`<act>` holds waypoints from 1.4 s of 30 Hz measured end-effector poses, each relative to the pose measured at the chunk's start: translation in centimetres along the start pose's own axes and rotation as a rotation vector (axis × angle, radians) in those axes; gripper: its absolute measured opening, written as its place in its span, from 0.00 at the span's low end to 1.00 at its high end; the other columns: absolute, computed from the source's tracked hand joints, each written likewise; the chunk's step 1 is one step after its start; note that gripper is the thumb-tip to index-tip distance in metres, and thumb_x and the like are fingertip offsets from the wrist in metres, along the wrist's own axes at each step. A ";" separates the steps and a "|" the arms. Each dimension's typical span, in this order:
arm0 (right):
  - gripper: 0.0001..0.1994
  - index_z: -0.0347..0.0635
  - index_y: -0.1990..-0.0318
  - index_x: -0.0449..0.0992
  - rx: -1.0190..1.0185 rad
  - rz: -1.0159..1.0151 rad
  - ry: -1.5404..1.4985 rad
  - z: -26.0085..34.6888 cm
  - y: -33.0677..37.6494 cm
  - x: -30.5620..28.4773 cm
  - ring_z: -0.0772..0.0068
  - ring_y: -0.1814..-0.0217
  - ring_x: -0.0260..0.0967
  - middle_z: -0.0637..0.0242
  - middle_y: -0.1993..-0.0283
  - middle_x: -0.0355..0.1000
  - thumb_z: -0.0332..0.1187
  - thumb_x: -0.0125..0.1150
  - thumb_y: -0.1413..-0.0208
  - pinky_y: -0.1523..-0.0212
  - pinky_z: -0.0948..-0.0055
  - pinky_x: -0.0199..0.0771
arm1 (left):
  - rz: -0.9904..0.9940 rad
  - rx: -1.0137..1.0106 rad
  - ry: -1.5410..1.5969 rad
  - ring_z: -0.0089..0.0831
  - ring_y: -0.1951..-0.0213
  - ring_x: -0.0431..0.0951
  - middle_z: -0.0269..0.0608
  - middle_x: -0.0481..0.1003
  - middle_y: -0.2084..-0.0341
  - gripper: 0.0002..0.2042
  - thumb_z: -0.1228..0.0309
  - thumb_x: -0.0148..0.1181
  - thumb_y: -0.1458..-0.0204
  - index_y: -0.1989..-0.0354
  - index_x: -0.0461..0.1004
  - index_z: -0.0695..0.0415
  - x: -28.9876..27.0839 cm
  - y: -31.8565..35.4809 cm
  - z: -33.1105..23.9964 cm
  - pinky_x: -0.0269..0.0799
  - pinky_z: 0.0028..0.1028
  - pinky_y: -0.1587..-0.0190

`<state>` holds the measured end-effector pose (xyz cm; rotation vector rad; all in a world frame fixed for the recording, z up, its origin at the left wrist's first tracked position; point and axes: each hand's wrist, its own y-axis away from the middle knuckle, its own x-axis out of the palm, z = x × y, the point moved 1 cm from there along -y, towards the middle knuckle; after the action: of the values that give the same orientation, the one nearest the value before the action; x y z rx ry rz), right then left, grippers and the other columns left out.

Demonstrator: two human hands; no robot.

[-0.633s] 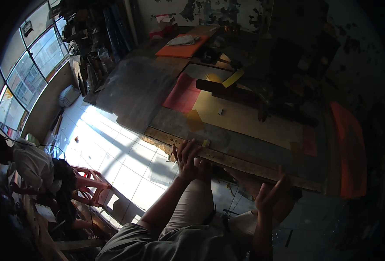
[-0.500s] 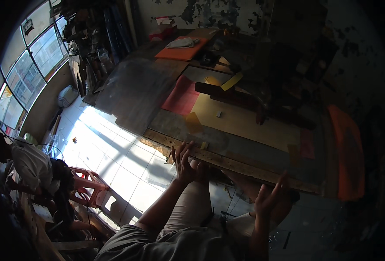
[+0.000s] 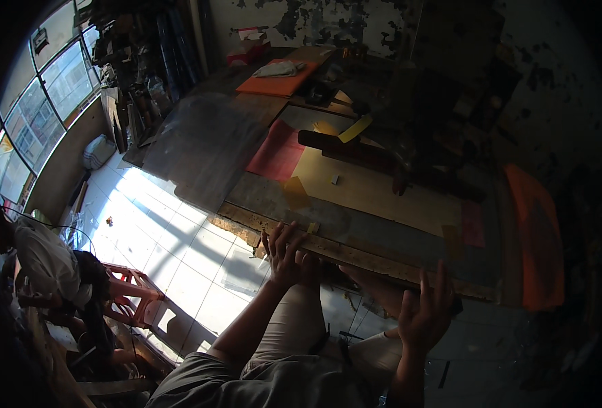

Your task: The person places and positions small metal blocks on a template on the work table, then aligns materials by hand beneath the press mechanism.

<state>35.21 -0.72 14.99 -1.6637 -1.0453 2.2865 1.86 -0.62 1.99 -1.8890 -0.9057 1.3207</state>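
My left hand is at the worn wooden front edge of the worktable, its fingers apart and its fingertips over the edge. To the right, my right hand is raised just in front of the same edge, fingers spread and pointing up, with nothing visible in it. Beyond the hands lies a long tan sheet with a red piece at its left end and a smaller red piece at its right. A small pale block rests on the tan sheet. Across its far side lies a dark bar.
An orange sheet with a white cloth lies at the back left. Another orange piece hangs at the table's right end. At the lower left, a person sits near a red stool. A window is at the left.
My right hand has turned and its fingers have spread wider, near the edge. My left hand stays at the edge. The whole view has shifted slightly.
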 end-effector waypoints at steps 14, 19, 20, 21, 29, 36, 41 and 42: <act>0.31 0.40 0.27 0.67 -0.009 -0.310 -0.356 0.0 2.5 7.0 0.42 0.18 0.54 0.54 0.22 0.63 0.52 0.48 0.27 0.21 0.36 0.45 | -0.106 -0.018 0.116 0.58 0.25 0.59 0.50 0.68 0.31 0.29 0.64 0.71 0.52 0.38 0.72 0.49 1.1 0.5 0.5 0.41 0.65 0.24; 0.28 0.44 0.30 0.72 -0.009 -0.068 -0.133 0.6 2.3 4.9 0.45 0.18 0.55 0.53 0.21 0.62 0.49 0.56 0.31 0.21 0.36 0.41 | 0.006 0.028 -0.013 0.59 0.25 0.58 0.50 0.67 0.31 0.29 0.66 0.71 0.52 0.38 0.73 0.48 -0.1 0.2 -0.3 0.41 0.66 0.24; 0.30 0.44 0.29 0.71 -0.030 -0.146 -0.155 0.7 2.3 4.6 0.47 0.18 0.55 0.53 0.22 0.62 0.48 0.60 0.34 0.20 0.36 0.39 | 0.004 0.023 -0.005 0.59 0.26 0.58 0.49 0.67 0.31 0.29 0.66 0.71 0.54 0.39 0.74 0.47 -0.1 0.0 -0.5 0.42 0.66 0.24; 0.30 0.44 0.29 0.71 -0.030 -0.141 -0.157 0.8 2.1 4.7 0.47 0.18 0.55 0.53 0.22 0.62 0.48 0.60 0.34 0.20 0.36 0.39 | 0.000 0.017 0.000 0.59 0.26 0.58 0.49 0.67 0.31 0.28 0.67 0.71 0.55 0.41 0.76 0.46 -0.1 -0.2 -0.5 0.42 0.65 0.24; 0.34 0.38 0.25 0.62 -0.085 -0.311 -0.318 1.8 1.7 3.8 0.39 0.18 0.53 0.47 0.20 0.58 0.50 0.54 0.31 0.20 0.33 0.41 | -0.035 -0.022 0.030 0.56 0.26 0.59 0.47 0.68 0.31 0.25 0.65 0.70 0.51 0.41 0.79 0.44 0.4 0.5 -0.2 0.41 0.63 0.23; 0.39 0.38 0.21 0.55 0.006 -0.124 -0.436 0.8 2.0 7.6 0.44 0.18 0.54 0.47 0.21 0.59 0.56 0.52 0.30 0.21 0.35 0.41 | -0.054 -0.006 0.012 0.58 0.26 0.59 0.48 0.68 0.32 0.25 0.65 0.71 0.53 0.43 0.77 0.45 0.9 0.8 0.3 0.44 0.65 0.24; 0.42 0.34 0.21 0.50 -0.042 -0.260 -0.240 1.1 3.0 7.9 0.38 0.18 0.51 0.42 0.20 0.54 0.57 0.51 0.30 0.21 0.38 0.42 | -0.117 -0.003 0.083 0.57 0.26 0.59 0.49 0.68 0.32 0.26 0.63 0.70 0.51 0.41 0.77 0.45 1.8 1.6 0.8 0.43 0.64 0.24; 0.42 0.34 0.21 0.51 -0.053 -0.111 -0.165 1.2 2.8 7.6 0.37 0.18 0.50 0.42 0.19 0.54 0.57 0.51 0.29 0.21 0.36 0.42 | -0.181 -0.011 0.164 0.57 0.26 0.59 0.49 0.68 0.32 0.26 0.62 0.70 0.51 0.40 0.77 0.45 1.9 1.4 0.7 0.43 0.64 0.24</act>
<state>32.07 0.24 7.53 -1.4145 -1.2095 2.3756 1.86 0.28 -0.28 -1.8459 -0.9751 1.0398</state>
